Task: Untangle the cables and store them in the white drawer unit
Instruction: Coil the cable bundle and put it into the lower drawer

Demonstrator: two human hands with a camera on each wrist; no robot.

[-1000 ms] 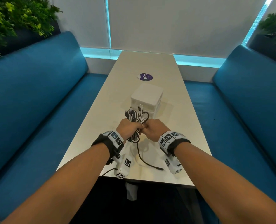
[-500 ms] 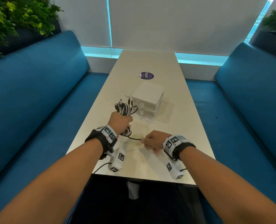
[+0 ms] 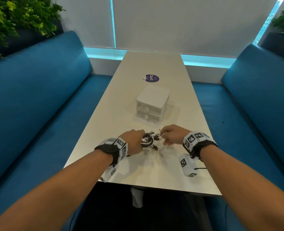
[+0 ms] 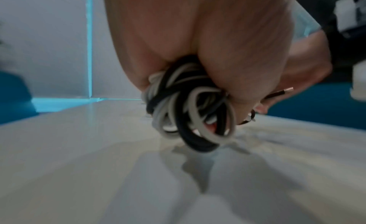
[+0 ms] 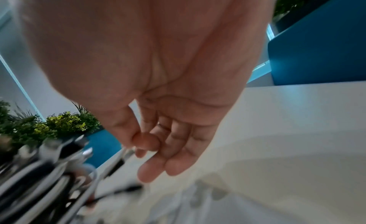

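A tangled bundle of black and white cables [image 3: 148, 141] sits low over the white table [image 3: 154, 170], and my left hand [image 3: 138, 139] grips it in a fist. The left wrist view shows the coils [image 4: 190, 111] bulging out below the curled fingers, just above the tabletop. My right hand [image 3: 164, 135] is right beside the bundle, thumb and forefinger pinching a white cable end [image 3: 160, 133]. In the right wrist view the pinch [image 5: 145, 142] sits over a thin white cable [image 5: 111, 166]. The white drawer unit [image 3: 152, 104] stands behind the hands, both drawers closed.
A round purple sticker [image 3: 152, 78] lies on the table beyond the drawer unit. Blue benches [image 3: 38, 100] run along both sides of the table. Plants [image 3: 18, 19] stand behind the left bench. The table's near edge is just under my wrists.
My left hand has lowered the bundle from up on the left towards the table. My right hand has come back from the right to the bundle and now pinches a white end.
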